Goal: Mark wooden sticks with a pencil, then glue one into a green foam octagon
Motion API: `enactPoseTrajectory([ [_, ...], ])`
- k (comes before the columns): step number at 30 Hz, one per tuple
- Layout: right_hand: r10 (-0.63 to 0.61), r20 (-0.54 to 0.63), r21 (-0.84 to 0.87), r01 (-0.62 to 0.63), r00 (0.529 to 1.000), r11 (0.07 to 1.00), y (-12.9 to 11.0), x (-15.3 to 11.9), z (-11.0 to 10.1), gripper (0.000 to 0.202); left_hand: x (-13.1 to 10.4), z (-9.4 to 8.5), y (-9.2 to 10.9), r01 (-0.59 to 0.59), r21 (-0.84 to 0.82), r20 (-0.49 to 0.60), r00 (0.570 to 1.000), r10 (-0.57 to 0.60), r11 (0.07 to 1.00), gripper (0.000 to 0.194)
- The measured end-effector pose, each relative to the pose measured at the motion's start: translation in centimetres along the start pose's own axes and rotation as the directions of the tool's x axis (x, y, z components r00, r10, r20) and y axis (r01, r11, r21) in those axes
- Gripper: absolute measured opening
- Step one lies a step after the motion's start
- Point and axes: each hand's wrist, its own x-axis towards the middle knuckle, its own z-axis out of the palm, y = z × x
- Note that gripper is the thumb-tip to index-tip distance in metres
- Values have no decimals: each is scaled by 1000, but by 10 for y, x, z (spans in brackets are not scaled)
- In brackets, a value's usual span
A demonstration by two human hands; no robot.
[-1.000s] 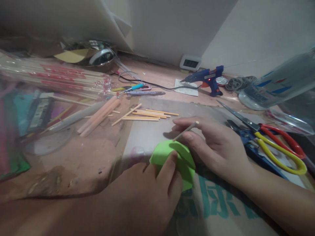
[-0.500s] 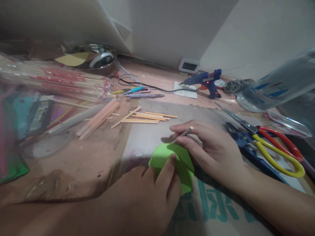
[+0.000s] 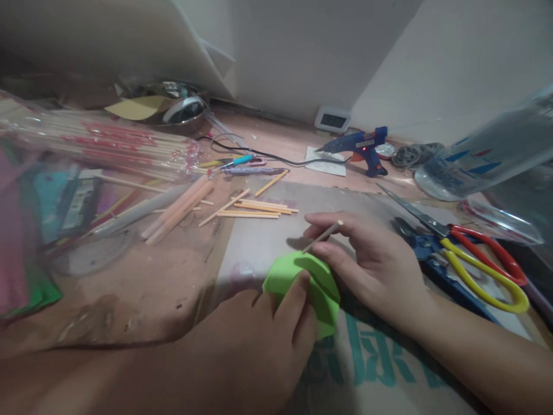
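Note:
A bright green paper piece (image 3: 325,291) with a rounded outline lies on the cardboard sheet (image 3: 254,242). My left hand (image 3: 268,334) rests over its left and lower part, with the index fingertip pressed on the paper; the other fingers are curled and what is under them is hidden. My right hand (image 3: 371,259) pinches a short wooden stick (image 3: 322,237) between thumb and fingers, its lower end touching the paper's top edge. Several short sticks (image 3: 263,206) lie behind the paper, one of them set apart near a purple pen (image 3: 254,171).
At the back stands a blue glue gun (image 3: 365,147) on a white pad, near a small white clock (image 3: 333,119). Scissors (image 3: 484,265) and a large plastic bottle (image 3: 479,155) are at right. Bagged sticks (image 3: 108,144) and pink rolls (image 3: 179,210) lie left.
One loose stick behind the paper has swung to a steeper slant and now points toward the purple pen. Both hands keep nearly the same pose. The view has shifted slightly.

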Motion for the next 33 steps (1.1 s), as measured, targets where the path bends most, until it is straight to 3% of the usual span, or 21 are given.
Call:
enactPoseTrajectory([
  [23,-4,-8,-21,4,1000,1000,1,0,4,15,-4,2,1,33,-80,-20,999,-35,996,41],
  [27,16,-13,45,-15,1000,999,5,-4,4,27,-2,-1,1,56,-52,-44,997,-59,997,39],
  [33,6,-62,239,9,998,971,9,-10,5,65,-2,-2,0,47,-30,-16,999,-47,998,42],
])
